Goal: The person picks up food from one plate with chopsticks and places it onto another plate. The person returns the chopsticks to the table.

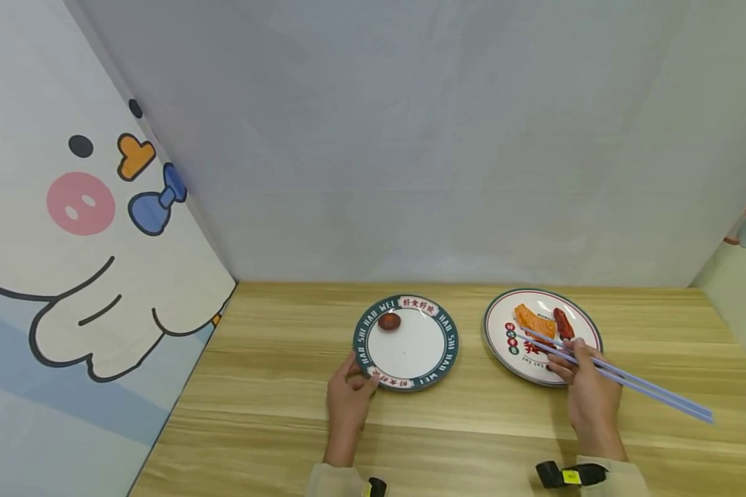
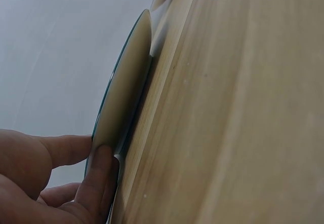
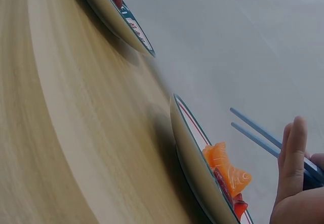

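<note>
At the lower left rim of the teal-edged plate, my left hand pinches the edge, thumb at the rim and fingers against the underside in the left wrist view. One small reddish-brown oval food piece lies on that plate, near its upper left. My right hand holds a pair of light blue chopsticks. Their tips overlap the right plate near an orange salmon piece in the head view. The right wrist view shows the tips apart, with nothing between them. Beside the salmon lies a dark red elongated piece.
Both plates stand on a wood-grain table, with a gap between them. Behind it rises a pale grey wall. A panel with a cartoon animal borders the left side.
</note>
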A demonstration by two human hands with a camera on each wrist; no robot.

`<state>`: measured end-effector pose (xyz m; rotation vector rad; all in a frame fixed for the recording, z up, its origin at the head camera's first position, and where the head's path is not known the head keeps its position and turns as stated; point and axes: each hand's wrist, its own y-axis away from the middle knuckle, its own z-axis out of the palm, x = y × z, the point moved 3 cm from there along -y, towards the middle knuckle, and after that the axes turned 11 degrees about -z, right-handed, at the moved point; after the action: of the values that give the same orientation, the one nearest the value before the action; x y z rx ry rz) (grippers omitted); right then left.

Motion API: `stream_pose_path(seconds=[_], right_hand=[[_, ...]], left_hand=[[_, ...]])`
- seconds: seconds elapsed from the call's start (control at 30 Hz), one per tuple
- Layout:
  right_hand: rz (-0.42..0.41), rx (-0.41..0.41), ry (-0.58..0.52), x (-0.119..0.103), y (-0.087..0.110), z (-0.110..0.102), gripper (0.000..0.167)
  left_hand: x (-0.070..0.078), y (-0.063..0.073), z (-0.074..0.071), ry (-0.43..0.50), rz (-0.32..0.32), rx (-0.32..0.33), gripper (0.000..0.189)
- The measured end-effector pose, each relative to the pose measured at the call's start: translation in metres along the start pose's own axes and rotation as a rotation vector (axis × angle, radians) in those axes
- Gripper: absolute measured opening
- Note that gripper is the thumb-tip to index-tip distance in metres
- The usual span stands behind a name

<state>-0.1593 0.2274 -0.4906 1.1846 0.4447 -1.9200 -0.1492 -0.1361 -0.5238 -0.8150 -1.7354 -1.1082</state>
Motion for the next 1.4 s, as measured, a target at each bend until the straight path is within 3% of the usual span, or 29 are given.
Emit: stream_pose_path(seconds=[0.5,0.87,1.13,1.4], right_hand=[[0.004,-0.088,-0.008,0.011,0.003,0.016,0.029],[0.008,-0.185,0.124,0.023,0.012,0.030,0.031],[0.000,-0.186,0.150,0.033,0.017,0.035,0.029],[-0.007,-0.252,0.126,0.039,0.022,0.039,0.029]], left_hand=[[0.000,-0.003,0.003,-0.016,-0.005,0.012,0.066],[-0.003,-0.005,0.003,-0.011,-0.010,0.016,0.067],[-0.004,-0.005,0.004,-0.014,-0.010,0.014,0.067],[-0.006,-0.005,0.003,-0.011,0.002,0.019,0.067]])
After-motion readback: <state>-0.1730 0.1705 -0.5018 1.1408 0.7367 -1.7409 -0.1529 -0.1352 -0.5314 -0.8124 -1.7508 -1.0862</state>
